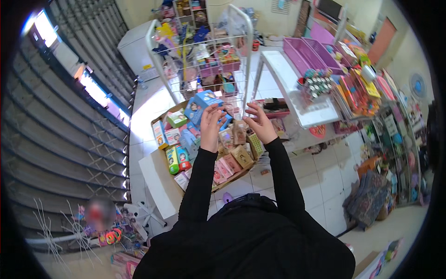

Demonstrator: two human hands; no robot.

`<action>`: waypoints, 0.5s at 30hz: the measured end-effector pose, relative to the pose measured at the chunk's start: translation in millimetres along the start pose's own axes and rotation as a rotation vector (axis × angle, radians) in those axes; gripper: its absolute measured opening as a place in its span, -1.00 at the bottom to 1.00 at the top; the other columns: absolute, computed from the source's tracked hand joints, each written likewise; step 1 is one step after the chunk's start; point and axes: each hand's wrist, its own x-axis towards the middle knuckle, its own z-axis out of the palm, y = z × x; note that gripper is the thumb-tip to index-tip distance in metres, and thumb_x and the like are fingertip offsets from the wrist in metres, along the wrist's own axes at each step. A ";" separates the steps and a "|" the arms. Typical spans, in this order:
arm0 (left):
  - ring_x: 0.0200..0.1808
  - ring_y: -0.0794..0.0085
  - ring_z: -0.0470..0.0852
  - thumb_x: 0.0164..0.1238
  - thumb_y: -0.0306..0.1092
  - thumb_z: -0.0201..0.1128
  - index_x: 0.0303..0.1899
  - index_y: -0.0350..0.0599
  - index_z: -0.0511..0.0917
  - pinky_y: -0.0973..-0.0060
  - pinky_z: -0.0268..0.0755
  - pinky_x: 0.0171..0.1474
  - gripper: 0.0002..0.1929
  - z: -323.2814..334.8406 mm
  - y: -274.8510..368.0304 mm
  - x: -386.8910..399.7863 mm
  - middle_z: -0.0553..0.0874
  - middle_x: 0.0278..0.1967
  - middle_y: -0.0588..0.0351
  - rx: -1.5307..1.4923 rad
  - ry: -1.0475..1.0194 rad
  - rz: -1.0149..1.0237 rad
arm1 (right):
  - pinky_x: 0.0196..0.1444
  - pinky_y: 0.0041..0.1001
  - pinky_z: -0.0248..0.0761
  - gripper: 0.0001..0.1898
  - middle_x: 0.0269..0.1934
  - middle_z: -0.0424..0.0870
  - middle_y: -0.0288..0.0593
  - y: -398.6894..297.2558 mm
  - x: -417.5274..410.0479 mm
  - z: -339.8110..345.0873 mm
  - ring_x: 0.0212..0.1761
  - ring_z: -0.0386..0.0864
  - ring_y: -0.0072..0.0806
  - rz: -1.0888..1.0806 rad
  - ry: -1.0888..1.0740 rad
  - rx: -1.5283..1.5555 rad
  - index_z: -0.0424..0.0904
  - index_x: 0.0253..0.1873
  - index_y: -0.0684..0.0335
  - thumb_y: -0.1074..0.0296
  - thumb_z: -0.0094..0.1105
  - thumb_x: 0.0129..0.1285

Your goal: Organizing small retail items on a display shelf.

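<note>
Both of my hands are raised above a cardboard box (248,171) packed with small product cartons and bottles. My left hand (210,127) has its fingers apart, in front of several blue cartons (205,100); whether it touches them I cannot tell. To the right, my right hand (260,123) is empty, with thumb and fingers spread. Brown cartons (242,156) and pink cartons (223,170) fill the near side of the box. A green bottle (172,159) and a blue-and-red bottle (183,158) lie at its left, beside a white-and-orange carton (160,134).
A white wire rack (249,38) with goods stands behind the box. At right, a white table (278,66) carries purple baskets (296,55) and stacked goods. A folding metal shutter (66,129) runs along the left. Stocked shelves (400,146) line the far right.
</note>
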 end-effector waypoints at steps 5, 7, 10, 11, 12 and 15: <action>-0.04 0.46 0.49 0.32 -0.35 0.04 0.04 -0.16 0.31 0.48 0.36 0.02 -0.70 45.2 -31.0 -15.2 0.48 -0.04 0.09 -0.040 -0.181 -0.126 | -0.10 -0.51 0.36 -0.47 0.08 0.40 -0.10 -7.8 -52.0 -52.1 -0.05 0.47 -0.48 0.062 0.078 0.077 0.18 0.26 0.09 0.27 0.13 0.22; -0.04 0.45 0.49 0.31 -0.35 0.05 0.02 -0.16 0.33 0.49 0.36 0.01 -0.71 73.3 -38.3 -29.9 0.48 -0.05 0.11 -0.041 -0.252 -0.176 | -0.09 -0.50 0.36 -0.48 0.09 0.41 -0.12 -7.4 -76.0 -78.2 -0.03 0.45 -0.48 0.066 0.104 0.083 0.19 0.26 0.09 0.26 0.13 0.22; -0.05 0.43 0.50 0.29 -0.32 0.07 0.00 -0.16 0.37 0.47 0.35 0.01 -0.72 121.0 -54.0 -58.0 0.50 -0.05 0.10 0.056 -0.366 -0.245 | -0.19 -0.55 0.40 -0.49 -0.01 0.46 -0.08 -10.0 -120.2 -117.3 -0.20 0.51 -0.51 0.053 0.245 0.076 0.26 0.21 0.15 0.27 0.19 0.18; -0.05 0.43 0.50 0.29 -0.32 0.07 0.00 -0.16 0.37 0.47 0.35 0.01 -0.72 135.3 -61.1 -67.6 0.50 -0.05 0.10 0.055 -0.396 -0.258 | -0.19 -0.55 0.40 -0.49 -0.01 0.46 -0.08 -11.6 -136.4 -131.0 -0.20 0.51 -0.51 0.054 0.278 0.072 0.26 0.21 0.15 0.27 0.19 0.18; -0.04 0.42 0.50 0.29 -0.32 0.07 0.00 -0.16 0.37 0.47 0.35 0.01 -0.71 148.8 -66.0 -77.9 0.50 -0.05 0.09 0.048 -0.442 -0.288 | -0.19 -0.55 0.40 -0.50 0.00 0.46 -0.09 -15.3 -152.8 -143.0 -0.21 0.51 -0.52 0.074 0.331 0.091 0.26 0.21 0.15 0.26 0.18 0.18; -0.02 0.41 0.50 0.28 -0.32 0.09 0.01 -0.15 0.37 0.48 0.35 0.01 -0.70 195.2 -89.7 -108.3 0.51 -0.04 0.08 0.053 -0.544 -0.384 | -0.20 -0.57 0.40 -0.50 0.00 0.46 -0.11 -16.8 -206.1 -185.3 -0.22 0.51 -0.54 0.127 0.490 0.094 0.27 0.20 0.14 0.26 0.18 0.18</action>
